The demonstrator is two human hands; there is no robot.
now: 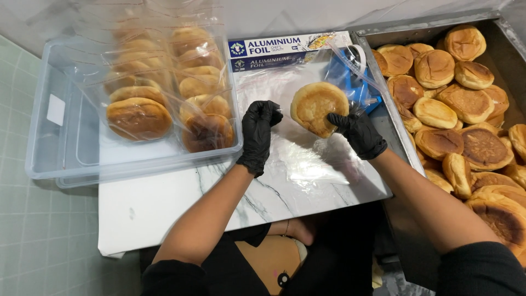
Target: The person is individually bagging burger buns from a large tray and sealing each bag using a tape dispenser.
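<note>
Bun (318,107) pinched in right hand (359,134) fingers; left hand (257,134) fingers clamp clear bag (307,159); tray (394,118) holds buns.

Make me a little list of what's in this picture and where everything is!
left hand: black glove, pinching the clear bag
right hand: black glove, holding one bun at the bag's mouth
clear tub: bagged buns, on the left
metal tray: loose buns, on the right
foil box: behind the bag
surface: white marble board
</note>
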